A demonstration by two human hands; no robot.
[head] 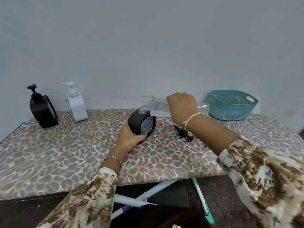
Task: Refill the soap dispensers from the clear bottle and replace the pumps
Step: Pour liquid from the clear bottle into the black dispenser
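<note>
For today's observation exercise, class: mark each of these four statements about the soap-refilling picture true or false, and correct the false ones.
1. The right hand tips the clear bottle toward the neck of the open black dispenser. True.
2. The loose black pump lies in the teal basket. False: it lies on the patterned cover, apart from the basket.
3. The white dispenser has its pump on. True.
4. The left hand lies flat on the cover. False: it grips the open black dispenser.
</note>
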